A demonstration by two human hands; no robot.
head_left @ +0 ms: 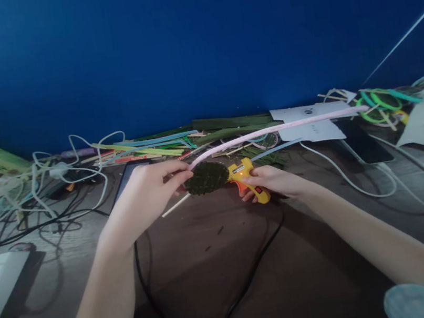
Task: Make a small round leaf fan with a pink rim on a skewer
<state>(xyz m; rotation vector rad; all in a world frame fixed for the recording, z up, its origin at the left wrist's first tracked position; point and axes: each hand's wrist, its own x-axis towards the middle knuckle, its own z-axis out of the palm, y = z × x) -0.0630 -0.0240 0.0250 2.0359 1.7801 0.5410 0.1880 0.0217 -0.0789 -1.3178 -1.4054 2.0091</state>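
Head cam: I see L hand (152, 190) pinching end of pink fuzzy stick (248, 136), long side going right; R hand (268, 179) grips yellow glue gun (242, 168), nose pointing left. Dark green round pc (207, 177) btwn hands, over tabletop (197, 273), nearer L hand.

A single camera worn on the head looks forward and down across a dark tabletop (190, 268). The bare forearms (104, 292) enter from the lower left and lower right, near the lens; the left hand (152, 186) and right hand (273, 179) fall around the centre. A blue wall (195, 44), farther off, spans the upper frame.
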